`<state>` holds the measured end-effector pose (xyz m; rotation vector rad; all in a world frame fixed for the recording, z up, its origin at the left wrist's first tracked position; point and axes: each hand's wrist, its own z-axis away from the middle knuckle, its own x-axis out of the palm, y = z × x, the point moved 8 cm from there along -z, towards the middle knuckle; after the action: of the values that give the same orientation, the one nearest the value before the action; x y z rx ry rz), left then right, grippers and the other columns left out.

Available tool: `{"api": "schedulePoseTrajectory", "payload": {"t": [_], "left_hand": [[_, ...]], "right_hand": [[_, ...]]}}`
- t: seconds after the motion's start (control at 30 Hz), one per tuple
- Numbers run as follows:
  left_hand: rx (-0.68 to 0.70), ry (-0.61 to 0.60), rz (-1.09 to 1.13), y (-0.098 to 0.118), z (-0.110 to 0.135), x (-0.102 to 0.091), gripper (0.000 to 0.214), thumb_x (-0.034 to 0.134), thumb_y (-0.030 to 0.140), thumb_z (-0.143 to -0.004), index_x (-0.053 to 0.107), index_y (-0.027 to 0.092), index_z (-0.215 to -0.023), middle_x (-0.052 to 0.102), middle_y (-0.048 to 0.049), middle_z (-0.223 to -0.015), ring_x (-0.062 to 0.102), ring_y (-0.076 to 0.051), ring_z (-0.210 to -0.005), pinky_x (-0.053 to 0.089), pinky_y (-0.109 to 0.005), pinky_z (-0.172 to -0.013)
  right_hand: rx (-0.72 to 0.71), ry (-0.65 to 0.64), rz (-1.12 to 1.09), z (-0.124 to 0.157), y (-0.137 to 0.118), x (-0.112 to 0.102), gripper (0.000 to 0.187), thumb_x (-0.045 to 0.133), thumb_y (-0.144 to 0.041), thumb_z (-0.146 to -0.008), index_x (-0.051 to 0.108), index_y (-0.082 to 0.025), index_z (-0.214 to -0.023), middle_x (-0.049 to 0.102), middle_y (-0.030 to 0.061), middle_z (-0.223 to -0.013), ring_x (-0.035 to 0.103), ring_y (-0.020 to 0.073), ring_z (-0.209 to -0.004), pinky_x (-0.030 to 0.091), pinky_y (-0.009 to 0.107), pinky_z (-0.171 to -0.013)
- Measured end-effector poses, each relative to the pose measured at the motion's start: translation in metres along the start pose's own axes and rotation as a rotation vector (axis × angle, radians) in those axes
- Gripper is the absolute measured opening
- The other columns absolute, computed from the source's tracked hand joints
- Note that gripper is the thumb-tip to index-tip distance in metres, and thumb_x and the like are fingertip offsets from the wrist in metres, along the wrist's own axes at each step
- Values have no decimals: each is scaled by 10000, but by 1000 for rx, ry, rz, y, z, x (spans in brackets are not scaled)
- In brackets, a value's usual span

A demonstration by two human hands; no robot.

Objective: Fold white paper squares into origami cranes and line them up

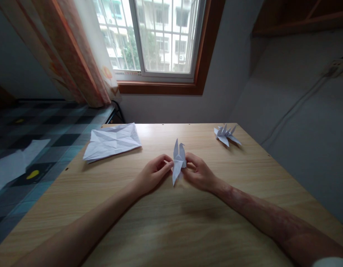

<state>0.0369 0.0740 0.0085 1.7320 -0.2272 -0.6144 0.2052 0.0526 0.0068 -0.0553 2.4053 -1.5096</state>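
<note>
A white paper crane (178, 162) is between my two hands, over the middle of the wooden table (165, 230). Its neck and tail point up, and one wing slants down toward me. My left hand (156, 172) pinches its left side between thumb and fingers. On the other side, my right hand (198, 171) is closed at the crane's right edge, with some fingertips hidden behind the paper. Farther back on the right lie folded paper cranes (226, 135), close together. Creased white paper sheets (112, 142) rest at the table's back left.
A bed with a checked cover (57, 122) adjoins the table on the left, with white paper (18, 163) on it. A barred window (162, 40) and curtain (76, 55) are behind. Along the right wall runs a cable (296, 102), beneath a wooden shelf (302, 24).
</note>
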Motion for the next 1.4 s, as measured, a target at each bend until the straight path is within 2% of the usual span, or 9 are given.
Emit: {"api": "schedulePoseTrajectory", "payload": {"t": [0.1,0.3,0.43,0.53,0.63,0.7,0.83,1.1,1.4], "left_hand": [[62,64,-9,10,4,-6,364,717,530,-1024,676,185,-1133,716,-35,-907,673,-181,-829,536,-260,-721],[267,10,-38,28,13,1,389,806,409,-975,710,199,-1287,711,-160,-1381,727,-254,-1144,621,-399,-1042],[333,111,-165,32,11,-3,237,745,325,-1028,768,196,-1227,786,-121,-1191,745,-219,-999,628,-361,-937],[372,201,-278,36,8,-10,146,710,297,-1044,810,193,-1018,802,-100,-1032,742,-221,-950,604,-350,-889],[366,287,-310,36,7,-19,161,740,309,-1012,800,189,-922,800,-96,-989,737,-225,-928,598,-340,-849],[356,330,-308,35,7,-23,145,767,325,-990,802,192,-943,804,-89,-991,732,-221,-917,599,-337,-844],[321,298,-300,31,6,-23,197,783,384,-998,828,199,-946,810,-84,-958,724,-205,-849,592,-318,-796],[317,256,-421,20,2,-34,206,743,394,-1041,834,217,-985,816,-78,-974,731,-195,-857,528,-232,-617],[398,306,-558,25,3,-36,190,721,369,-1059,816,228,-975,826,-64,-957,749,-208,-872,576,-289,-740]], "right_hand": [[-8,86,97,1,-4,-8,116,673,-283,-1025,689,-233,-922,688,40,-990,656,202,-922,593,317,-817],[-150,57,282,0,-26,-6,145,635,-144,-957,641,-237,-846,652,34,-882,612,215,-844,518,343,-790],[-149,88,306,1,-26,-8,119,664,-156,-938,651,-238,-852,670,19,-840,618,206,-793,512,340,-772],[-86,139,295,4,-17,-12,83,701,-239,-981,702,-235,-898,717,2,-800,653,187,-725,523,313,-708],[-55,187,295,5,-8,-17,123,713,-331,-1025,781,-239,-980,807,32,-876,726,212,-777,557,308,-670],[-77,210,306,4,-5,-21,138,715,-329,-1033,827,-248,-1030,854,61,-972,776,244,-854,610,349,-750],[-131,229,335,1,-3,-28,132,744,-306,-1032,869,-284,-1072,877,80,-1055,819,287,-955,632,444,-910],[-130,237,390,-3,-3,-45,106,765,-298,-1034,870,-293,-1047,880,65,-1045,817,294,-979,586,447,-919],[-160,210,424,-5,-6,-47,88,779,-288,-1035,867,-296,-1032,877,45,-1015,801,270,-927,557,428,-905]]}}
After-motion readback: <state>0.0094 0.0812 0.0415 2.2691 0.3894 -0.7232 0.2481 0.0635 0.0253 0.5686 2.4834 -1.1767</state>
